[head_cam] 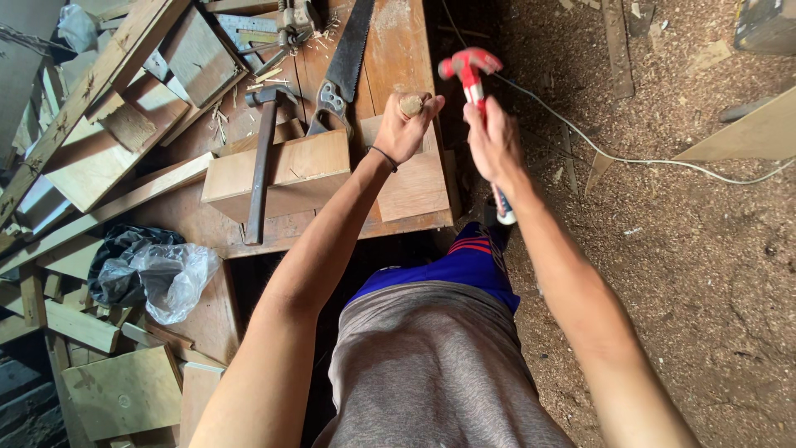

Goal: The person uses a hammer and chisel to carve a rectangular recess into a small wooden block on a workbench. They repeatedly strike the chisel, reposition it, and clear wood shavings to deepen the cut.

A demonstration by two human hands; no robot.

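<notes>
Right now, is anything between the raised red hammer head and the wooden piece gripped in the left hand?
Nothing visible. The red hammer in the right hand is raised just right of the round wooden piece gripped in the left hand; only open air lies between them.

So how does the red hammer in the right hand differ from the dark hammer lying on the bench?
The red hammer is raised in the right hand, head up; the dark hammer lies flat across a wooden block, untouched. The red hammer has a bright red head; the dark hammer has a blackish head and a long brown handle. Both have claw-type heads. The left hand holds a round wooden piece.
</notes>
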